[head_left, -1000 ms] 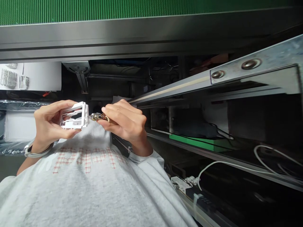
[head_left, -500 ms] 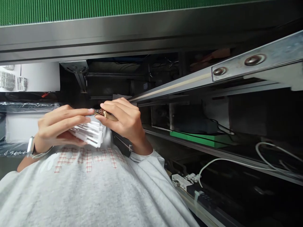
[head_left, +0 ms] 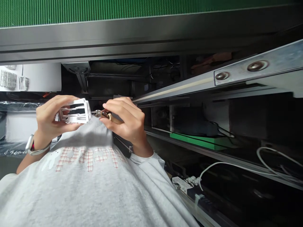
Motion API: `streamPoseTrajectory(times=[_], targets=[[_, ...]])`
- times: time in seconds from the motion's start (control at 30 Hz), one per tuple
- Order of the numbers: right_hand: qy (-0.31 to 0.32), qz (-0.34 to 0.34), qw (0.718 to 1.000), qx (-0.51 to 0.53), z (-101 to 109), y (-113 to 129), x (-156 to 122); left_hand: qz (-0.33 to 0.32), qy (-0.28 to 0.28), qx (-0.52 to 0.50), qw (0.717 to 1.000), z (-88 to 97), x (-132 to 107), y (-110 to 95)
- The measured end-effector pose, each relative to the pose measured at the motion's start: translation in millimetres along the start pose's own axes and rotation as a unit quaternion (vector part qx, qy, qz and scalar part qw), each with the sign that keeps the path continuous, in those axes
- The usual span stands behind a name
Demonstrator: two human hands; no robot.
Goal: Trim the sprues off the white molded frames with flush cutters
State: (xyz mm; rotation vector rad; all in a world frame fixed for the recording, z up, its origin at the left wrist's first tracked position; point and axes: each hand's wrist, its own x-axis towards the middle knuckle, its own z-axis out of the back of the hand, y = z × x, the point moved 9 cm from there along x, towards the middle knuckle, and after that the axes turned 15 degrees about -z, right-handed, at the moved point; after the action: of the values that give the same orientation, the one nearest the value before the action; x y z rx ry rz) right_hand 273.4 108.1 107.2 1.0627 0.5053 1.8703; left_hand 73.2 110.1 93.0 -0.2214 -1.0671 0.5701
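Here the small tool (head_left: 104,114) is mostly hidden inside the right hand (head_left: 125,121), so only its metal tip shows and its kind is hard to make out. The left hand (head_left: 48,118), wrist bent, has its grip clasped around the white plastic frame (head_left: 75,111) above the grey sweatshirt (head_left: 94,189). The right grip is clenched on the tool, whose tip meets the frame's right edge.

White plastic frame (head_left: 75,111) in my left hand (head_left: 48,121); brass-and-tan tool (head_left: 104,114) in my right hand (head_left: 126,121). My sweatshirt (head_left: 94,189): light grey, red plaid lettering. Conveyor belt (head_left: 118,9): ribbed green. Cable (head_left: 224,165): white. Rail (head_left: 236,74): silver-grey.
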Motion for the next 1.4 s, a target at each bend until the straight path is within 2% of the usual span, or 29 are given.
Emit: streamPoseTrajectory(times=[0.13,0.3,0.57,0.77,1.03,1.4], targets=[[-0.001,0.005,1.0,0.019,-1,2,-1,0.05,0.0,-0.04,0.998,-9.6,0,2],[-0.011,0.016,0.999,0.033,-3,4,-1,0.089,-0.006,-0.058,0.994,-9.7,-3,8],[-0.036,0.05,0.998,0.018,3,13,1,0.074,-0.002,-0.072,0.995,-9.5,0,5],[-0.04,0.057,0.998,-0.007,4,16,1,0.018,-0.009,-0.101,0.995,-8.3,2,0],[-0.038,0.062,0.997,-0.037,4,21,3,0.008,-0.005,-0.081,0.997,-8.1,2,-1],[-0.02,0.062,0.995,-0.07,3,25,8,0.022,-0.014,-0.11,0.994,-5.1,1,4]])
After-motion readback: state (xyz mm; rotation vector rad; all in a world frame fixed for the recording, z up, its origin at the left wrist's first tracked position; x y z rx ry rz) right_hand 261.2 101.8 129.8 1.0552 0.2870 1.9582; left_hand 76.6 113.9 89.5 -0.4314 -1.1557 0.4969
